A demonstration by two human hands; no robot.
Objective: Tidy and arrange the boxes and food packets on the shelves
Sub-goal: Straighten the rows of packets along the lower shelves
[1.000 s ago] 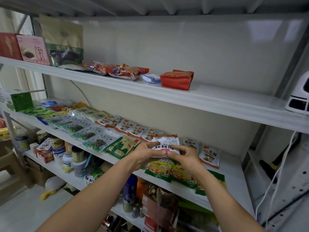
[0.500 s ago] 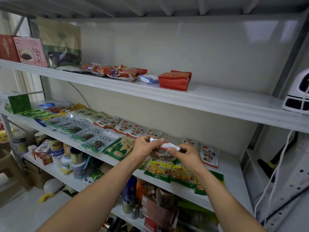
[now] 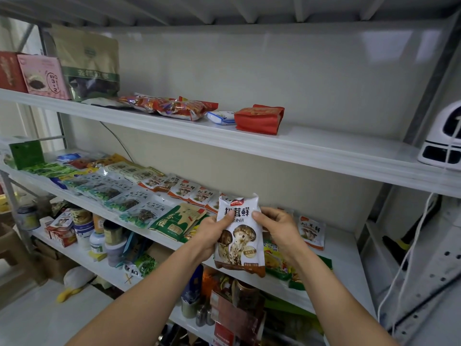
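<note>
My left hand [image 3: 212,231] and right hand [image 3: 279,228] are both gripping a white mushroom-print packet [image 3: 240,236] by its sides, thumbs on its front, holding it upright before the middle shelf [image 3: 344,258], above green-yellow packets [image 3: 274,260].

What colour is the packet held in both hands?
The packet is mostly white, with brown mushrooms pictured and dark lettering; seen in the head view.

Left hand [image 3: 212,232], right hand [image 3: 279,228] raised together, thumbs pinching packet [image 3: 240,242].
</note>
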